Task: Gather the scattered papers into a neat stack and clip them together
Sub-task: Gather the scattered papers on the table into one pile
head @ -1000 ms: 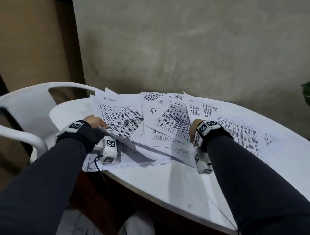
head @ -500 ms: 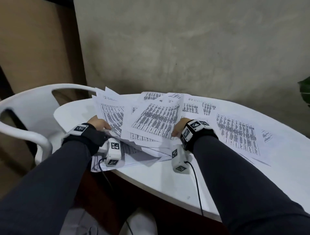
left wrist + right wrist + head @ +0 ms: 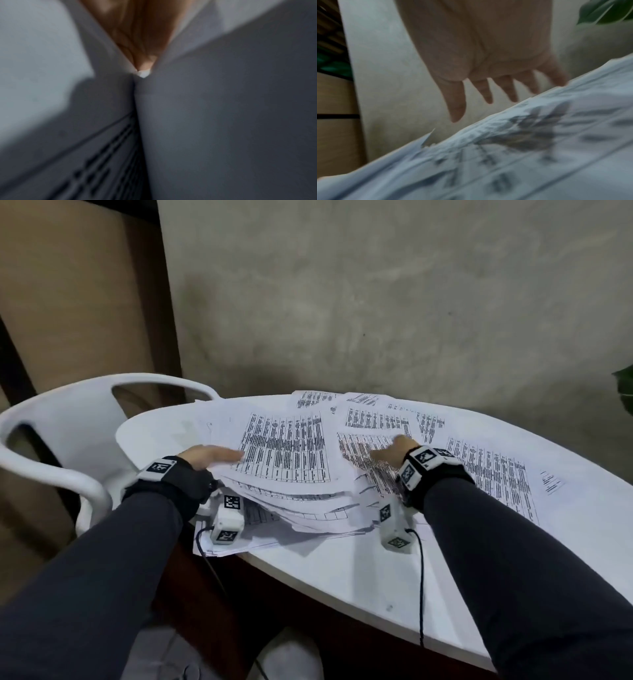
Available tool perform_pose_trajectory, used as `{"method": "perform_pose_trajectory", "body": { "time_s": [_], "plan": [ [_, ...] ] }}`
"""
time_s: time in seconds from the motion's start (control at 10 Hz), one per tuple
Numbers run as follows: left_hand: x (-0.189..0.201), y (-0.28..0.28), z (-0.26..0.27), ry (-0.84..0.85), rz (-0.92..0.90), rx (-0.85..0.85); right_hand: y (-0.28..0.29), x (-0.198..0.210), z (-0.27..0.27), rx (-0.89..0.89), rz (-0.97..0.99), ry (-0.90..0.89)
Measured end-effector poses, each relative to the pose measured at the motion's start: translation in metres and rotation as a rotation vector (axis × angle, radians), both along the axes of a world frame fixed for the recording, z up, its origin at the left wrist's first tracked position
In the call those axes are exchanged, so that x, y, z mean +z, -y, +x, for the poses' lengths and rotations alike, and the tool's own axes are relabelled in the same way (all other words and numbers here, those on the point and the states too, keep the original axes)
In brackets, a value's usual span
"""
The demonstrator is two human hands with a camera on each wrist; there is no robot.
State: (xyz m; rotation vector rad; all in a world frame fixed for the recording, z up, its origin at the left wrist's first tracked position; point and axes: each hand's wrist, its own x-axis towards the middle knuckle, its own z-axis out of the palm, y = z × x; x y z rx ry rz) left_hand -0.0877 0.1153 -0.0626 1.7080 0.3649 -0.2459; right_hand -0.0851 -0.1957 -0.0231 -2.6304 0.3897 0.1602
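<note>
Because the loose pile of printed papers [image 3: 291, 498] overhanging the near counter [image 3: 342, 573] edge is only pressed by the flat, open-fingered left hand [image 3: 209, 455] and right hand [image 3: 394, 451], lower sheets could be pushed off.

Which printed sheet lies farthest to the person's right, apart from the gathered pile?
The small sheet with only a few printed lines, alone on the table past the right hand; the others overlap and carry dense tables.
</note>
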Motion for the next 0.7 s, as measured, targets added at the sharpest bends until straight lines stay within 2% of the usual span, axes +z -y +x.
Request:
{"method": "perform_pose_trajectory", "body": {
  "time_s": [0.1,0.2,0.3,0.4,0.5,0.6,0.7],
  "plan": [
    [-0.002,-0.004,0.005,-0.006,0.163,-0.108,0.013,-0.001,-0.008,0.102,-0.277,-0.221],
    [0.007,0.005,-0.006,0.009,0.139,-0.112,-0.004,0.002,-0.006,0.243,-0.209,-0.214],
    [0.009,0.010,-0.014,0.046,0.076,-0.141,-0.011,0.004,0.002,0.189,-0.135,-0.133],
    [0.009,0.008,-0.012,0.048,0.101,-0.169,-0.004,-0.006,0.003,0.104,-0.134,-0.120],
    [0.006,0.005,-0.006,0.049,0.077,-0.179,-0.013,-0.009,0.001,0.225,-0.174,-0.214],
    [0.007,0.007,-0.008,0.043,0.075,-0.137,-0.032,0.001,0.002,0.274,-0.026,-0.192],
    [0.003,0.002,-0.004,0.077,0.125,-0.130,-0.029,0.008,0.006,0.192,0.034,-0.092]
  ]
}}
